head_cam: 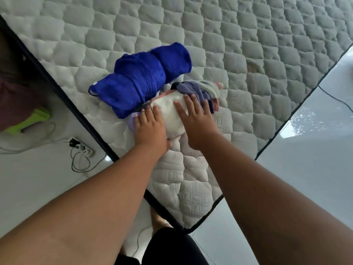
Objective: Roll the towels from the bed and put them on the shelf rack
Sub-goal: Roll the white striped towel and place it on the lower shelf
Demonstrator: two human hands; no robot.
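Note:
A white towel [172, 113] lies rolled into a thick bundle near the corner of the quilted mattress [210, 35]. My left hand [150, 129] presses flat on its left end and my right hand [194, 119] on its right end, fingers spread over the roll. A purple and striped cloth [198, 89] sticks out past my right fingers. Just beyond lies a rolled bright blue towel [141, 79], touching the white roll. The shelf rack is out of view.
The mattress corner with dark piping [191, 229] points toward me. A power strip with cables [82, 148] lies on the white floor at left, beside a green object [28, 121]. A thin cable [334, 98] crosses the glossy floor at right.

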